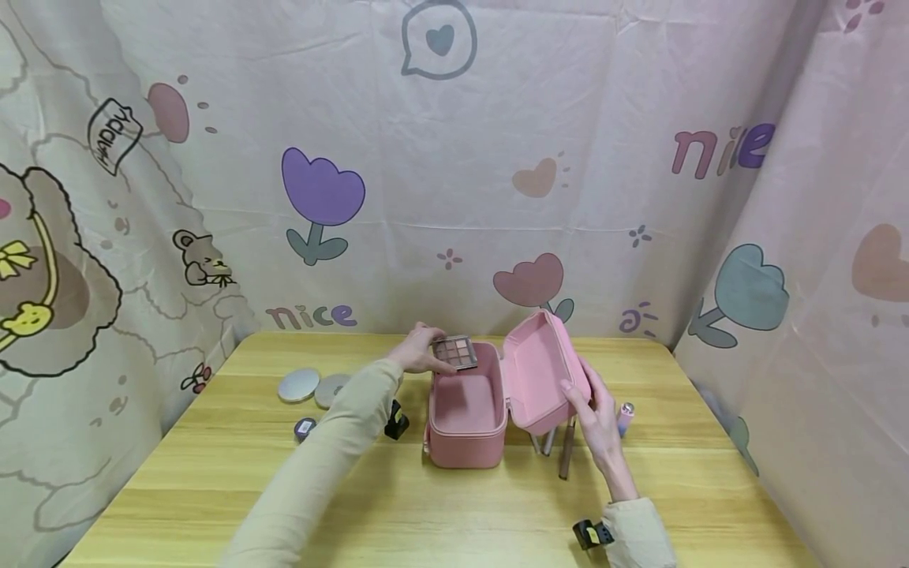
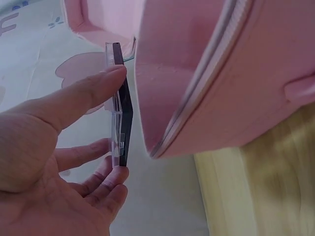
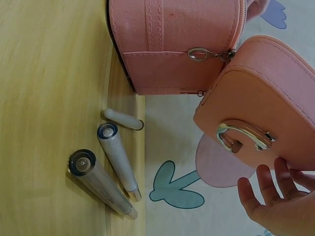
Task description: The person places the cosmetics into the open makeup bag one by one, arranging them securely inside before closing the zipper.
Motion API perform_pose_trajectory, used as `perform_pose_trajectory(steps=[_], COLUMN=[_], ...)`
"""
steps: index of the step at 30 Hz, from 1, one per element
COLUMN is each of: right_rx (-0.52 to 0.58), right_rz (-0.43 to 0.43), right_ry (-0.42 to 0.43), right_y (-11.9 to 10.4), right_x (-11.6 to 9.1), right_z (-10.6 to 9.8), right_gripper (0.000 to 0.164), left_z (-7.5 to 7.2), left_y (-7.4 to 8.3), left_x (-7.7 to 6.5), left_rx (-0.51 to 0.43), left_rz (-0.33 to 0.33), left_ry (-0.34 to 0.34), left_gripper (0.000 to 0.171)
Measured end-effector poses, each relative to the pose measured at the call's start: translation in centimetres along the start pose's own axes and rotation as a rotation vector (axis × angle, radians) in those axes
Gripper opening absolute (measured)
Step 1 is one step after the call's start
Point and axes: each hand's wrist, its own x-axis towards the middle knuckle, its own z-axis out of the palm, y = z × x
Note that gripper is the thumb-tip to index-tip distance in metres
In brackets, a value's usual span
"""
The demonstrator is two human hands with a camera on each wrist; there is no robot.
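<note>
A pink cosmetic case (image 1: 469,450) stands on the table with its lid (image 1: 543,371) swung out to the right. My left hand (image 1: 420,351) pinches an eyeshadow palette (image 1: 456,353) by its edges above the case's back end. In the left wrist view the palette (image 2: 118,108) is seen edge-on between thumb and fingers, beside the case's rim. My right hand (image 1: 596,410) holds the lid at its right side, thumb on the near edge. From the right wrist view, its fingertips (image 3: 283,169) touch the lid's outer face near the gold-ringed handle (image 3: 246,135).
Slim tubes (image 1: 566,454) lie right of the case, near a pink-and-blue bottle (image 1: 625,418). To the left are two round discs, one silvery (image 1: 298,385), one grey (image 1: 330,390), a small dark round jar (image 1: 304,427) and a black item (image 1: 396,420). A printed curtain (image 1: 426,197) hangs behind.
</note>
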Motion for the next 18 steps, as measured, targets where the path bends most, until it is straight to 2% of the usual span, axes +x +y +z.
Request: perform_pose_trajectory(steps=[10,15,18], right_rx=[-0.011,-0.009,-0.009], right_rz=[0.019,0.015,0.011], right_ry=[-0.004,-0.005,-0.007], right_y=[0.2,0.2,0.2], right_x=[0.1,0.1,0.1], right_z=[-0.1,0.0,-0.1], right_gripper=[0.060,0.060,0.059], left_z=[1.9,2.7,3.1], left_y=[0.9,0.8,0.8], left_x=[1.1,1.7,2.0], left_rx=[0.036,0.069,0.065], left_rz=[0.013,0.045,0.041], left_ry=[-0.019,-0.005,-0.004], left_gripper=[0.076,0.073,0.073])
